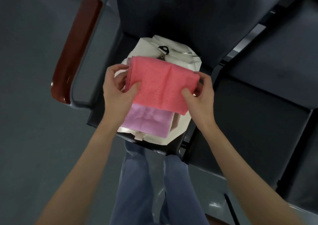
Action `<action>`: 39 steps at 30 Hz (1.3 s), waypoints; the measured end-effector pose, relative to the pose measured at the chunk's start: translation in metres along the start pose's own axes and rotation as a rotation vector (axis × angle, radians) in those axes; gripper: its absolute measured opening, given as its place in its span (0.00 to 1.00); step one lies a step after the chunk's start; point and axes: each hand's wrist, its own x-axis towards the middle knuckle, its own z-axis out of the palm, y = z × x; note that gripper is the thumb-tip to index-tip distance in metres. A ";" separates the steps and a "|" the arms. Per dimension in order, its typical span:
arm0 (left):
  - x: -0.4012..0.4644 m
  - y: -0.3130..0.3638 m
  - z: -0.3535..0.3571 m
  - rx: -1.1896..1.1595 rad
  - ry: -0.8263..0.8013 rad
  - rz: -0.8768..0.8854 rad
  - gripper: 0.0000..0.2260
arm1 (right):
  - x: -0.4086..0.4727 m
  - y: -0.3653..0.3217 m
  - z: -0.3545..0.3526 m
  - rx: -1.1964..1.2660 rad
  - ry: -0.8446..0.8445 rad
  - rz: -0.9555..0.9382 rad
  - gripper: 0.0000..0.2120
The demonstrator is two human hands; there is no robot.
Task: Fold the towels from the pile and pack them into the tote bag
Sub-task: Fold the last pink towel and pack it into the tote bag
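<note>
Both arms reach forward and down from the bottom corners, forearms bare, converging over the tote bag (pixel 179 135) that sits on a dark chair seat (pixel 240 121). The left hand (pixel 117 94) comes in at the left edge of the folded coral-pink towel (pixel 160 83), thumb lying on top of the cloth and the fingers curled round the stacked fold edges underneath, a firm pinching grip. The right hand (pixel 199 95) mirrors it on the right edge: thumb pressed on the top face, fingers tucked under the fold, so this grip too is closed on the towel. Held between the two hands, the towel lies flat and level across the bag's open mouth, covering most of it. Just below it, inside the bag, a folded lilac towel (pixel 148 121) shows, lying flat. The bag is cream-coloured, with a metal zip pull (pixel 163 50) at its far end. A red-brown armrest (pixel 75 47) stands off to the left of the chair. Blue-jeaned legs (pixel 154 190) show below the seat edge.
</note>
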 end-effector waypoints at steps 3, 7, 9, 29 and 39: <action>0.029 -0.027 -0.003 0.068 -0.047 -0.049 0.19 | 0.014 0.012 0.024 -0.103 0.018 0.016 0.23; 0.059 -0.050 -0.017 0.175 -0.173 -0.072 0.19 | 0.008 0.019 0.060 -0.567 0.371 -0.244 0.31; 0.072 -0.049 -0.026 0.198 -0.221 0.006 0.13 | 0.000 0.017 0.078 -0.638 0.401 -0.459 0.31; 0.200 -0.120 -0.025 0.863 -0.477 0.754 0.07 | 0.048 0.062 0.141 -1.277 -0.260 -0.390 0.42; 0.183 -0.095 -0.034 0.547 -0.272 0.542 0.06 | 0.035 0.061 0.129 -1.314 -0.403 -0.427 0.57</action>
